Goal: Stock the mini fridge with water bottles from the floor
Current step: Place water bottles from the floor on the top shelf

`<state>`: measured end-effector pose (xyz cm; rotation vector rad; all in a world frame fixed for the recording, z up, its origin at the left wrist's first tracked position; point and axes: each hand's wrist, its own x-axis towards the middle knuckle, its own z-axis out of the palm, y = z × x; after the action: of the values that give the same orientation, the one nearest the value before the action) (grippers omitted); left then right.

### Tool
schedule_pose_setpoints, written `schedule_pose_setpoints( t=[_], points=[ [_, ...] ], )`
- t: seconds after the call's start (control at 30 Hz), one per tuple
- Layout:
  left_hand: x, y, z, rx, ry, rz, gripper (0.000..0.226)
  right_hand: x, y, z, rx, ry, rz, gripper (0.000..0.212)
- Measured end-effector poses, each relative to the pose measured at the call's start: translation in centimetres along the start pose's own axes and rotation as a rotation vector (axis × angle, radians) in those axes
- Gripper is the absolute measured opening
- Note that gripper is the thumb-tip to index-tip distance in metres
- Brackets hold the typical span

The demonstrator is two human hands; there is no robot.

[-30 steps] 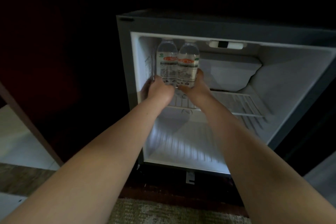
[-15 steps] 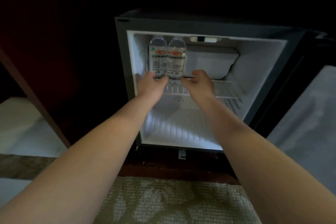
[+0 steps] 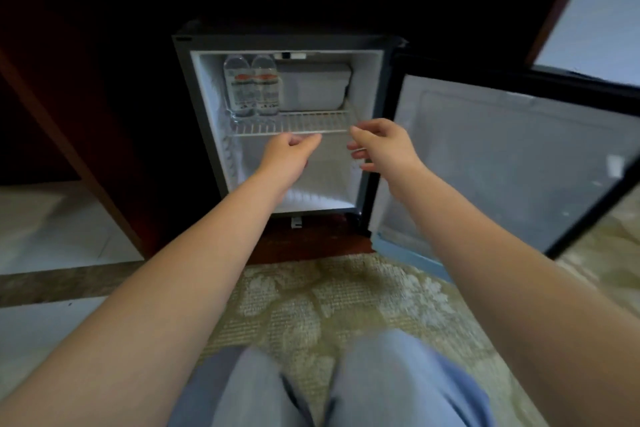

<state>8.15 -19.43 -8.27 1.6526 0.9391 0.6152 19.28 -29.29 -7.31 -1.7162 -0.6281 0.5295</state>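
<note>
The mini fridge [image 3: 202, 94] stands open ahead of me. Two clear water bottles with red-and-white labels, the left bottle [image 3: 237, 87] and the right bottle [image 3: 266, 86], stand upright side by side at the back left of the wire shelf [image 3: 313, 122]. My left hand [image 3: 289, 154] hovers in front of the shelf's edge, fingers loosely curled, holding nothing. My right hand [image 3: 382, 144] is at the fridge's right front, fingers apart and empty. Neither hand touches the bottles.
The fridge door [image 3: 512, 152] swings wide open to the right. A white freezer box [image 3: 313, 87] fills the upper right of the interior. Dark wooden cabinet [image 3: 86, 97] surrounds the fridge. Patterned carpet [image 3: 332, 302] and my knees [image 3: 384, 381] lie below; pale tiles [image 3: 52, 225] at left.
Both hands let go of the two bottles and drew back out of the fridge toward me. My head has pulled back, so the door and my knees show.
</note>
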Motion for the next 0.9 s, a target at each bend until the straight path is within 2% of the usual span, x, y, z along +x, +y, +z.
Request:
schedule_pose_setpoints(
  t=[0.2,0.37,0.5,0.67,0.8,0.9],
  points=[
    [-6.5,1.3,7.4,-0.034,-0.182,-0.019,0.016,-6.8,2.7,-8.7,0.093,0.193,0.034,0.002],
    [-11.3,-0.3,14.6,-0.017,-0.361,-0.096,0.016,-11.2,7.4,-15.9,0.182,0.389,0.197,0.013],
    [-15.3,-1.7,19.8,0.017,-0.476,-0.106,0.018,-15.0,11.3,-20.5,0.171,0.484,0.286,0.011],
    [-20.8,-4.0,25.2,0.125,-0.716,-0.139,0.016,-20.4,16.8,-24.5,0.029,0.541,0.396,0.005],
    [-24.8,-6.5,27.4,0.233,-0.827,-0.125,0.012,-25.5,22.3,-26.2,-0.213,0.605,0.492,0.011],
    [-27.6,-8.0,28.6,0.333,-0.905,-0.14,0.02,-29.1,25.6,-26.5,-0.368,0.62,0.565,0.022]
  ],
)
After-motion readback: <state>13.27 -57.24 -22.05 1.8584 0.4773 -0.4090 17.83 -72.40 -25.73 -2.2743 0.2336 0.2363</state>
